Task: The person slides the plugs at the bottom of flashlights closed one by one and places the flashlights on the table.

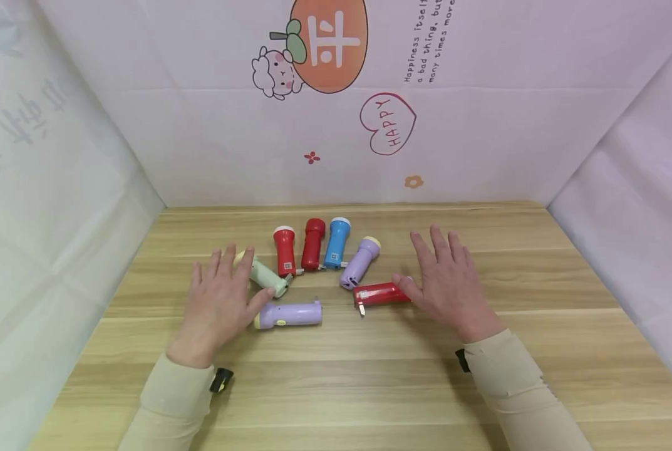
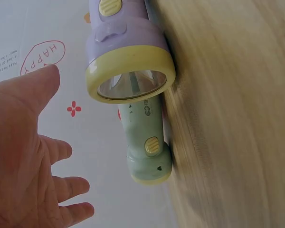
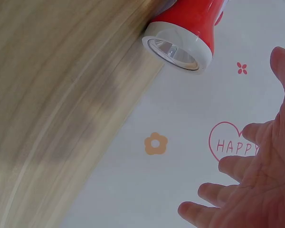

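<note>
My left hand (image 1: 217,300) is spread with straight fingers, holding nothing. It overlaps a green flashlight (image 1: 267,276) and the yellow-rimmed end of a purple flashlight (image 1: 293,314) in the head view. The left wrist view shows the purple flashlight's lens (image 2: 133,85) beside the thumb, with the green flashlight (image 2: 147,128) beyond it. On the other side, my right hand (image 1: 448,282) is also spread and holds nothing. Its thumb overlaps the lens end of a red flashlight (image 1: 381,294). In the right wrist view that red flashlight (image 3: 180,42) has a white rim and lies apart from the fingers.
Toward the back lie a white-rimmed red flashlight (image 1: 285,250), an all-red flashlight (image 1: 313,244), a blue flashlight (image 1: 337,243) and another purple flashlight (image 1: 361,262). Several show small flip-out prongs at their tail ends. White printed cloth (image 1: 228,144) rises behind the wooden table (image 1: 336,388).
</note>
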Action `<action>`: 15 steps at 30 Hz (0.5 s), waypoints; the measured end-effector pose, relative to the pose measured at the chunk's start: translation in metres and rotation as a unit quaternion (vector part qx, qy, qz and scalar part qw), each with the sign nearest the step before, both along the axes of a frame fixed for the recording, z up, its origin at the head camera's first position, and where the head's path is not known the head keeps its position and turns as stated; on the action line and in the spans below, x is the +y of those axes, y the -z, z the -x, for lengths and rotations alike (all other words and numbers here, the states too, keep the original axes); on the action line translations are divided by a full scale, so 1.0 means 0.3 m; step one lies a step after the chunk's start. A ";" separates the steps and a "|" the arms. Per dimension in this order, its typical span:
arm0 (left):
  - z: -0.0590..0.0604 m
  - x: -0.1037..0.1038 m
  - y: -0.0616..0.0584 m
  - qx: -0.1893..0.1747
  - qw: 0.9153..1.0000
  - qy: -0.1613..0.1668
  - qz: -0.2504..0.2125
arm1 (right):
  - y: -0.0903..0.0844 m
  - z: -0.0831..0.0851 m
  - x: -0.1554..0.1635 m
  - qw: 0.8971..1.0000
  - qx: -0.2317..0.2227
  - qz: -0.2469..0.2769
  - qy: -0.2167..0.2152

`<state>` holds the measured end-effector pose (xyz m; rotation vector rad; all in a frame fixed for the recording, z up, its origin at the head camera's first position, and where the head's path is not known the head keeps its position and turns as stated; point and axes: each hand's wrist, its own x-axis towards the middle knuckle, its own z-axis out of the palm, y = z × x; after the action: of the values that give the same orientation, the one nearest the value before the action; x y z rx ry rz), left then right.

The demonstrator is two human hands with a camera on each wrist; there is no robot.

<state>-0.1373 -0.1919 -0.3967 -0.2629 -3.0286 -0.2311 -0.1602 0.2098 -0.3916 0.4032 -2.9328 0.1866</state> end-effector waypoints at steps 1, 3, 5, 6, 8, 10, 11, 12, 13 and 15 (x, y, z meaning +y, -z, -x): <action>0.003 0.001 -0.001 -0.001 1.000 0.000 -0.001 | -0.002 0.000 -0.001 1.000 -0.002 0.000 0.001; 0.007 0.002 -0.003 -0.005 1.000 -0.001 -0.004 | -0.007 -0.001 -0.002 1.000 -0.007 0.001 0.002; 0.011 0.003 -0.003 -0.010 1.000 -0.001 -0.004 | -0.010 -0.001 -0.004 1.000 -0.011 0.001 0.002; 0.013 0.003 -0.003 -0.013 1.000 -0.001 -0.003 | -0.011 -0.001 -0.004 1.000 -0.012 0.001 0.003; 0.016 0.006 -0.003 -0.017 1.000 -0.001 0.001 | -0.012 -0.003 -0.005 1.000 -0.012 0.001 0.004; 0.018 0.009 -0.003 -0.017 1.000 0.000 0.004 | -0.013 -0.004 -0.004 1.000 -0.010 0.002 0.005; 0.019 0.010 -0.002 -0.016 1.000 0.000 0.005 | -0.012 -0.004 -0.004 1.000 -0.009 0.003 0.005; 0.019 0.011 -0.002 -0.015 1.000 0.000 0.007 | -0.012 -0.004 -0.003 1.000 -0.007 0.004 0.005; 0.019 0.012 -0.002 -0.012 1.000 0.000 0.007 | -0.013 -0.005 -0.003 1.000 -0.005 0.005 0.005; 0.020 0.015 -0.002 -0.009 1.000 0.000 0.008 | -0.014 -0.006 -0.002 1.000 -0.005 0.005 0.005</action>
<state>-0.1432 -0.1876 -0.3960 -0.2644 -3.0494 -0.2108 -0.1585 0.2093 -0.3873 0.3886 -2.9411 0.2027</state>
